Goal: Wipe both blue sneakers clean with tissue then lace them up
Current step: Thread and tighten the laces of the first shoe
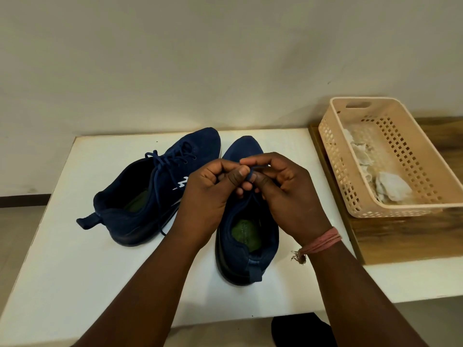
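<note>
A: Big white table (75,259) fills the view, and on it the upright sneaker (246,236), heel toward us, green insole showing. That's our landmark.

B: Everything off that shoe, then. Left of it, nearly touching at the toes, lies the other sneaker (140,196), angled so its heel points away to the left, laces threaded and hanging loose down its side.

A: Right of the upright sneaker, off the table's edge on a wooden surface (400,236), a beige basket (333,156) with crumpled tissue (393,187) inside.

B: Now the arms. Both forearms come up from the bottom edge and meet right above the upright sneaker's tongue.

A: Left hand (205,196), back toward us, fingers curled, thumb pressed against the blue lace (250,171).

B: Right hand (283,189) mirrors it, fingers bent in, thumb and fingertips pinching the same lace, a small loop showing between the two hands. Strands run down from there into the shoe.

A: And a pink thread band (323,242) on the right wrist, frayed end dangling over the shoe's heel side.
</note>
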